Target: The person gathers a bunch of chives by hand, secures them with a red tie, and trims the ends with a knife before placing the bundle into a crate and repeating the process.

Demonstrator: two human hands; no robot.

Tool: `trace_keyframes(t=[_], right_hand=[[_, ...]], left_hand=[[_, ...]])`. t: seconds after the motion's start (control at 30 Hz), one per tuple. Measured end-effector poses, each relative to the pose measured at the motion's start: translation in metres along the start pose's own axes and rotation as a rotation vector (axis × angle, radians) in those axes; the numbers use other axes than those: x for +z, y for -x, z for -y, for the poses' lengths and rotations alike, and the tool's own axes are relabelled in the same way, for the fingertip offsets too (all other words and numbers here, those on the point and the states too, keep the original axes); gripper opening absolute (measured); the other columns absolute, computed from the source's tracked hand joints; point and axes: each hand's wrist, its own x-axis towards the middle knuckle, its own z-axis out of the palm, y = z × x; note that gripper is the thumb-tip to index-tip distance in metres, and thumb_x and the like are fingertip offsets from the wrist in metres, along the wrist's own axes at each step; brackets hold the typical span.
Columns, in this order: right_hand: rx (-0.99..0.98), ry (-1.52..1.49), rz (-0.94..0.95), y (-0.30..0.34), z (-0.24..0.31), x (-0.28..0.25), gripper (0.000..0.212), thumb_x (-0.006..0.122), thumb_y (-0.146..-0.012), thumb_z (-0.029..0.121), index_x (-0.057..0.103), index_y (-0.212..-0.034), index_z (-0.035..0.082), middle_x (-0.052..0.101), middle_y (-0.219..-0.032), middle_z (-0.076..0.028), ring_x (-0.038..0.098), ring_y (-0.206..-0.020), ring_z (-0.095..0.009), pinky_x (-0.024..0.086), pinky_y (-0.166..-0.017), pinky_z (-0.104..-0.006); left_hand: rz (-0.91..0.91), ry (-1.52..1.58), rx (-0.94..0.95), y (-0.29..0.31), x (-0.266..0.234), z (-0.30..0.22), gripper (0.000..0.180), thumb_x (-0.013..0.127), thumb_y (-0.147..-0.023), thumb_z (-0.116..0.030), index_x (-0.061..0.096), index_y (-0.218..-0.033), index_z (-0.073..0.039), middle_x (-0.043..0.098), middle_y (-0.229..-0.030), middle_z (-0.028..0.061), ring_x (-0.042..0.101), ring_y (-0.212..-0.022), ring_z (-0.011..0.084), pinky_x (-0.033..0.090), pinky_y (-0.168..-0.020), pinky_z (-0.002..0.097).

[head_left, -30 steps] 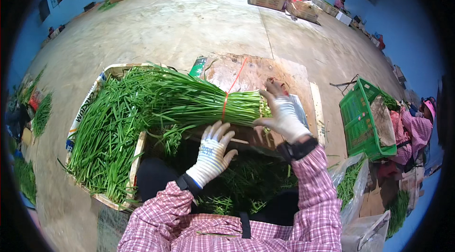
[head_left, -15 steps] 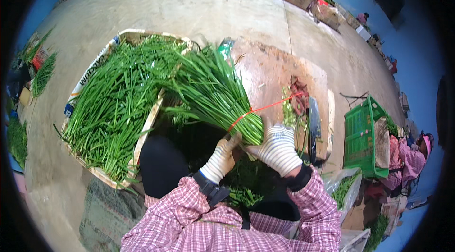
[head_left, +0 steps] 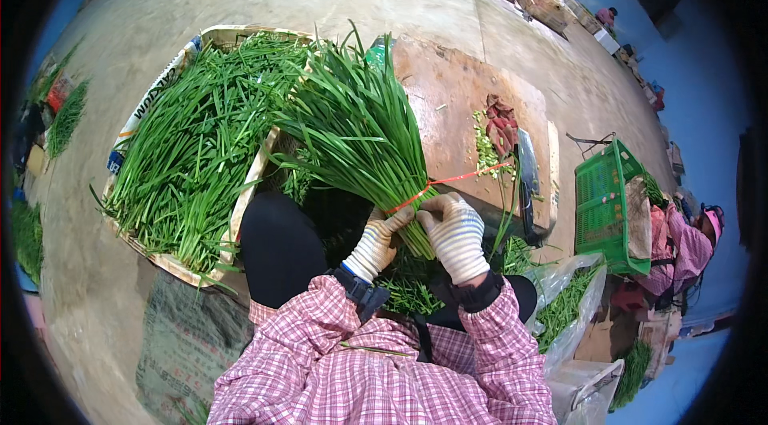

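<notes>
A thick bunch of garlic chives leans up and to the left in front of me, its cut stem ends low between my hands. A thin red tie circles the stems, and its loose tail stretches right over the board. My left hand, in a striped white glove, grips the bunch from its left side just below the tie. My right hand, gloved alike, is closed with thumb and fingers pinched at the stems beside the tie. Its fingertips are partly hidden.
At left stands a crate heaped with loose chives. A wooden board holds trimmings, a reddish cloth and a dark-bladed tool. A plastic bag of greens lies at right, near a green crate and a seated person.
The bunch has tipped more upright. My right hand has shifted from around the stem ends, its fingers now curled by the tie; the tie's tail slopes less steeply. My left hand stays on the stems.
</notes>
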Motion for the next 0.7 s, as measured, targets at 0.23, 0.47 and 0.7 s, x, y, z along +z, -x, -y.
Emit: trace_keyframes(t=[0.23, 0.47, 0.7], right_hand=[[0.368, -0.687, 0.015, 0.018, -0.023, 0.008, 0.017, 0.071, -0.08, 0.005, 0.065, -0.095, 0.0, 0.066, -0.081, -0.005, 0.058, -0.072, -0.008, 0.05, -0.069, -0.026], [-0.103, 0.083, 0.066, 0.026, -0.021, 0.019, 0.009, 0.07, -0.079, 0.011, 0.062, -0.083, 0.01, 0.062, -0.084, -0.012, 0.064, -0.074, -0.034, 0.051, -0.063, -0.044], [-0.06, -0.106, 0.019, 0.032, -0.016, 0.023, 0.016, 0.074, -0.079, 0.012, 0.065, -0.091, 0.01, 0.065, -0.088, -0.013, 0.065, -0.08, -0.034, 0.052, -0.067, -0.0425]], left_hand=[[0.05, -0.008, -0.026, 0.002, -0.005, -0.012, 0.058, 0.076, -0.084, -0.009, 0.048, -0.135, -0.014, 0.059, -0.127, 0.0027, 0.058, -0.116, 0.0202, 0.051, -0.097, 0.0393], [-0.033, -0.077, 0.057, -0.01, -0.025, 0.002, 0.063, 0.082, -0.08, -0.018, 0.051, -0.135, -0.009, 0.062, -0.126, 0.0028, 0.056, -0.117, 0.0192, 0.044, -0.102, 0.0367], [-0.066, -0.256, 0.133, -0.001, -0.022, 0.0, 0.061, 0.085, -0.074, -0.01, 0.056, -0.128, -0.01, 0.065, -0.121, 0.0022, 0.059, -0.112, 0.0186, 0.047, -0.097, 0.0355]])
